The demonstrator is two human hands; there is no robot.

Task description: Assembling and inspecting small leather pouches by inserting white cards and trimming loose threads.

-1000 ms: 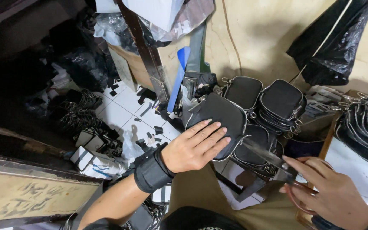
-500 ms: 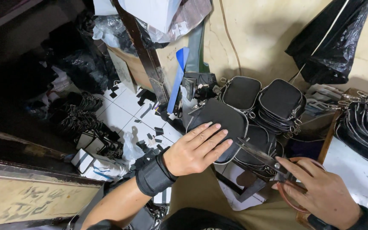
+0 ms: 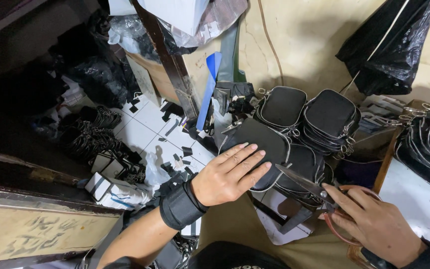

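A: Black fabric, silver zip all round the edge: that is the pouch (image 3: 260, 149) under my left hand (image 3: 230, 174). It sits on top of a stack of like pouches, centre of view, near me. The left hand lies flat and spread on it, fingers (image 3: 252, 162) pressing, not gripping.

B: And the right?

A: My right hand (image 3: 374, 226) is closed on the handles of the scissors (image 3: 314, 189), near right. Blades point left toward the pouch, tips just short of its lower right edge. I cannot tell how far the blades are parted.

B: Risk?

A: In my judgement, two. The blade tips are close to my left fingertips, so a slip or a hasty snip could nick a finger. The same slip could cut the zip tape or fabric instead of a loose thread. The stack underneath looks soft and uneven, so the pouch could slide under pressure and carry the edge off line.

B: Condition of the pouch?

A: Rounded rectangle, matte black, looks finished. Zip teeth read as intact along the visible edge; a metal ring shows at the far left corner.

B: Surroundings?

A: More black pouches (image 3: 329, 117) stacked farther off and right. Tiled floor (image 3: 143, 132) to the left, littered with black scraps.
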